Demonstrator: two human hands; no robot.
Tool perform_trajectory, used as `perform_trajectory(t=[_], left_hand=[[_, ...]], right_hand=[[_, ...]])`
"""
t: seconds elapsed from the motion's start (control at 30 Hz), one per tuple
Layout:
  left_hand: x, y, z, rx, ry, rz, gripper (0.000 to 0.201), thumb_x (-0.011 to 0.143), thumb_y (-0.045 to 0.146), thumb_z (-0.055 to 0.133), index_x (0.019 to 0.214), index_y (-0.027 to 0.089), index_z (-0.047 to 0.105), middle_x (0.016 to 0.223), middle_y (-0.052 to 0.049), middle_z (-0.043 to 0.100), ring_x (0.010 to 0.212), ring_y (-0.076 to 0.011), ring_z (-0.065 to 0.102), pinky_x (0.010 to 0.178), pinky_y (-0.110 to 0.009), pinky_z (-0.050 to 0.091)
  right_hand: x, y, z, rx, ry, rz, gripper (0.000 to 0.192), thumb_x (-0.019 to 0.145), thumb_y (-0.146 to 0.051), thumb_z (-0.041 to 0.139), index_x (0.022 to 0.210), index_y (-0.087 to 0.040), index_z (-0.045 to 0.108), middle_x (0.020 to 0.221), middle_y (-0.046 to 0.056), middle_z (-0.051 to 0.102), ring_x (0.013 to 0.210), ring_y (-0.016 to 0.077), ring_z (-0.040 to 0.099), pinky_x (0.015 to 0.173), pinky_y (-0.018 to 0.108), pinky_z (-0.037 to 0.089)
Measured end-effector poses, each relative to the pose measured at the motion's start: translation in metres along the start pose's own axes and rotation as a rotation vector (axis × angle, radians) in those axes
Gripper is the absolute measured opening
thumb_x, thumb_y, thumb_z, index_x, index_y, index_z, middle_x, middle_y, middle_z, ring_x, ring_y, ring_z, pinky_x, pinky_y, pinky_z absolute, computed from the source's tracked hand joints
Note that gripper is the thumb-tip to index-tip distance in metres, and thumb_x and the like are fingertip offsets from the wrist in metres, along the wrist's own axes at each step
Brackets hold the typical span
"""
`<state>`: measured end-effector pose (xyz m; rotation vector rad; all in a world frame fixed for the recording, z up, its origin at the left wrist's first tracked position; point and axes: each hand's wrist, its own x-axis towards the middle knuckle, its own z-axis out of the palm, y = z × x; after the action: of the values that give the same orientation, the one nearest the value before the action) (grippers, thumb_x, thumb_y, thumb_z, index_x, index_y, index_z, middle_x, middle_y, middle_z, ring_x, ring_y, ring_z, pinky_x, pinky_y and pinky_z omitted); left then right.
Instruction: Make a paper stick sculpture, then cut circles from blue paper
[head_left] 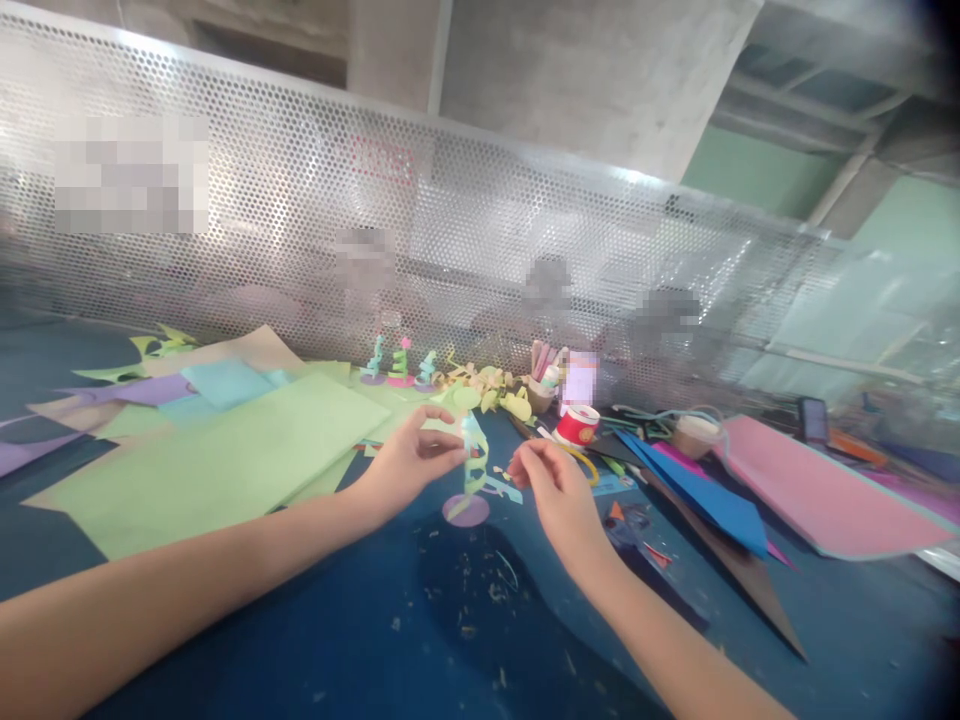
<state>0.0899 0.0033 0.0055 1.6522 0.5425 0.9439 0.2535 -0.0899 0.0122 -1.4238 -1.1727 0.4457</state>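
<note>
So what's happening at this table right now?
A person sits at a dark blue table strewn with coloured paper. Their left hand pinches the top of a small green and blue paper spiral that stands on a purple paper disc. The right hand hovers close beside it, fingers pinched; whether it holds anything is unclear. A large green sheet lies to the left, similar little paper figures stand further back, and a red roll of tape sits near a blue sheet.
</note>
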Motion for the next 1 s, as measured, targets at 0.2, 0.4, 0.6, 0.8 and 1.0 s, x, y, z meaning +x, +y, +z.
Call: perform_trajectory(t=[0.2, 0.4, 0.6, 0.8, 1.0], left_hand=[[0.008, 0.006, -0.009, -0.023, 0.054, -0.001, 0.035, 0.076, 0.031, 0.065, 0.102, 0.024, 0.043, 0.086, -0.001, 0.067, 0.082, -0.0150, 0.063, 0.079, -0.031, 0.045], [0.007, 0.007, -0.008, -0.091, 0.019, -0.011, 0.039, 0.074, 0.031, 0.067, 0.105, 0.024, 0.045, 0.086, -0.001, 0.068, 0.084, -0.0166, 0.064, 0.081, -0.032, 0.045], [0.006, 0.008, -0.006, -0.159, -0.048, -0.020, 0.031, 0.078, 0.034, 0.062, 0.104, 0.022, 0.050, 0.091, -0.004, 0.070, 0.089, -0.0182, 0.062, 0.084, -0.033, 0.042], [0.007, 0.001, -0.008, -0.015, -0.023, -0.086, 0.022, 0.075, 0.038, 0.062, 0.081, 0.017, 0.067, 0.089, -0.004, 0.069, 0.086, -0.0183, 0.060, 0.081, -0.028, 0.042], [0.004, -0.001, -0.004, -0.026, -0.116, -0.135, 0.022, 0.068, 0.036, 0.069, 0.082, 0.018, 0.070, 0.089, -0.004, 0.069, 0.088, -0.0171, 0.058, 0.082, -0.026, 0.041]], right_hand=[[-0.001, 0.010, 0.004, 0.012, -0.154, 0.185, 0.023, 0.073, -0.043, 0.061, 0.069, -0.020, 0.062, 0.064, 0.002, 0.064, 0.061, 0.0184, 0.057, 0.060, 0.030, 0.047], [-0.011, -0.002, 0.010, 0.157, -0.316, 0.466, 0.027, 0.074, -0.040, 0.062, 0.066, -0.014, 0.065, 0.066, 0.004, 0.066, 0.052, 0.0084, 0.054, 0.049, 0.018, 0.043], [-0.010, -0.001, 0.012, 0.274, -0.306, 0.639, 0.018, 0.072, -0.026, 0.064, 0.062, -0.012, 0.062, 0.053, -0.002, 0.055, 0.044, 0.0023, 0.046, 0.044, 0.011, 0.039], [-0.008, -0.002, 0.011, 0.300, -0.207, 0.661, 0.016, 0.070, -0.023, 0.065, 0.059, -0.011, 0.060, 0.049, -0.003, 0.052, 0.042, 0.0016, 0.045, 0.041, 0.010, 0.037], [-0.008, -0.001, 0.012, 0.325, -0.174, 0.661, 0.018, 0.070, -0.023, 0.063, 0.058, -0.012, 0.059, 0.047, -0.004, 0.051, 0.042, 0.0022, 0.046, 0.041, 0.010, 0.038]])
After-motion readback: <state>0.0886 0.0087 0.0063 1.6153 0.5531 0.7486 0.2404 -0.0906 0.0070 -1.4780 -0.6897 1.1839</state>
